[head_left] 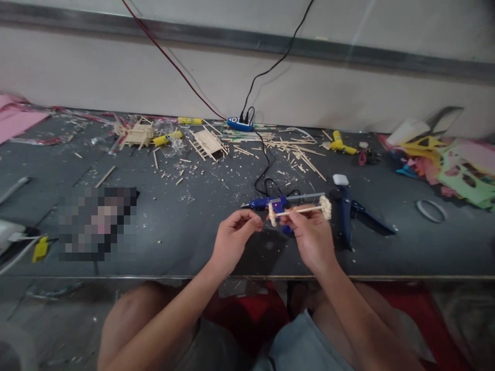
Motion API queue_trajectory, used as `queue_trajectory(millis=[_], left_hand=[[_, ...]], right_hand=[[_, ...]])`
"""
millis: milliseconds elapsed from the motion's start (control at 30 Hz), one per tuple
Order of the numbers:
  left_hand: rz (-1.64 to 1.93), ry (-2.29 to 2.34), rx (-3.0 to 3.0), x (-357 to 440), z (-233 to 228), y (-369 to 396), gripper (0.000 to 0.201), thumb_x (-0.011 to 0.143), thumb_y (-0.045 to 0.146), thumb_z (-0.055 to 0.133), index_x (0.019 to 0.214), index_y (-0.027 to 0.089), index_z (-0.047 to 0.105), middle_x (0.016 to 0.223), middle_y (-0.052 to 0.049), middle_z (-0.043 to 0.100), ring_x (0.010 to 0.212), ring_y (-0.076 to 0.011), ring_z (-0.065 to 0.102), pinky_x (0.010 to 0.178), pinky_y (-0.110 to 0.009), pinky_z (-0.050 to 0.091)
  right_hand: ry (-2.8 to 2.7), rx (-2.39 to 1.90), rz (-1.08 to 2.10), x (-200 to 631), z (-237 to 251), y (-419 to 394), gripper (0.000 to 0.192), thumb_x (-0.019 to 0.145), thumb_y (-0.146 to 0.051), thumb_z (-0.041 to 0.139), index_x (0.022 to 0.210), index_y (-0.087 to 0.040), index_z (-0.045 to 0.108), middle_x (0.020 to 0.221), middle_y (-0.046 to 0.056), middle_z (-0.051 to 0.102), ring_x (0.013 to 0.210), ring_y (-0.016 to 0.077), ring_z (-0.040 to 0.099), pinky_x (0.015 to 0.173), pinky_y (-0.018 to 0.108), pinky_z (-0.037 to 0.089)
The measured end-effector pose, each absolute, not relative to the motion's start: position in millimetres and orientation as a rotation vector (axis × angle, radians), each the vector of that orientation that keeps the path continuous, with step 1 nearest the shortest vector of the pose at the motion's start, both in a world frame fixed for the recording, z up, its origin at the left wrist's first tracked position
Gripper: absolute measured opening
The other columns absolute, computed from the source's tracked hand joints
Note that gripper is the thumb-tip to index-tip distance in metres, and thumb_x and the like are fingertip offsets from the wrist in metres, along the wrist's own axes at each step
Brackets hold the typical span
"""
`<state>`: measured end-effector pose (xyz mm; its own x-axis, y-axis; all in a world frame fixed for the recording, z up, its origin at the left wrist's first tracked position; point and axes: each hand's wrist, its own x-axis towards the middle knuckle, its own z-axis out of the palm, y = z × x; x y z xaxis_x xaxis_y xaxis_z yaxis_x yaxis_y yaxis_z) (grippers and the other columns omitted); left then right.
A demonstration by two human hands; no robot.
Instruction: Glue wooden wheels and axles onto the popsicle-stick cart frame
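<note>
Wheel-and-stick axle [299, 209] held above dark, splinter-littered table [193, 216] against pale wall [116, 77].

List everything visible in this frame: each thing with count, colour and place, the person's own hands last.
wheel axle: 1, pale wood, a wheel at each end, held in the right hand
blue glue gun: 1, blue, just behind the hands, red light on
dark glue gun: 1, dark blue, right of the hands
power strip: 1, blue, by the wall, cables plugged in
stick models: 2, pale wood, far left of centre
loose sticks: many, pale wood, scattered at the back
glue tubes: about four, yellow, along the back
cut sheets: a pile, pink, yellow and green, far right
table: 1, dark grey
left hand: 1, fingers pinched beside the axle's near wheel
right hand: 1, gripping the axle
</note>
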<state>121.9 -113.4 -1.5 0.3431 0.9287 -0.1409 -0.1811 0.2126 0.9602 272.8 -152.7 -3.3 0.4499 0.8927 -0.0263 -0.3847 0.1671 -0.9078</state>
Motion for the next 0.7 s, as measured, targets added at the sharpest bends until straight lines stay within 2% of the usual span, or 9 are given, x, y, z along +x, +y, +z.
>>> queue_trajectory(millis=[267,400,567,700], left_hand=[[0.871,0.717,0.811,119.3,4.0,-113.0,0.014,0.080,0.021,0.051,0.068,0.015,0.056,0.063,0.000,0.056,0.063,-0.0121,0.056,0.063,-0.025,0.045],[0.889,0.702,0.820,118.5,5.5,-113.1,0.020,0.080,0.025,0.055,0.062,0.015,0.051,0.057,0.003,0.050,0.058,-0.0100,0.053,0.055,-0.022,0.042],[0.871,0.759,0.885,118.5,4.5,-111.9,0.015,0.076,0.028,0.063,0.070,0.015,0.057,0.063,0.000,0.061,0.063,-0.0112,0.058,0.064,-0.025,0.045],[0.880,0.787,0.896,117.5,4.0,-110.1,0.016,0.074,0.028,0.064,0.070,0.014,0.058,0.065,-0.001,0.063,0.063,-0.0111,0.059,0.066,-0.026,0.047]], right_hand=[[-0.554,-0.955,1.050,272.8,-0.3,-151.7,0.007,0.070,-0.015,0.067,0.073,-0.019,0.062,0.070,-0.002,0.067,0.065,0.0119,0.064,0.063,0.026,0.052],[-0.553,-0.942,1.072,272.8,-1.1,-152.2,0.007,0.069,-0.015,0.067,0.074,-0.019,0.062,0.070,-0.002,0.066,0.065,0.0124,0.064,0.062,0.027,0.052],[-0.581,-0.938,1.112,272.4,-0.8,-152.4,0.007,0.070,-0.015,0.066,0.073,-0.020,0.062,0.070,-0.002,0.067,0.065,0.0116,0.064,0.062,0.026,0.052],[-0.568,-0.943,1.114,273.7,-2.7,-152.0,0.008,0.069,-0.015,0.066,0.074,-0.020,0.062,0.071,-0.002,0.067,0.066,0.0126,0.064,0.063,0.027,0.052]])
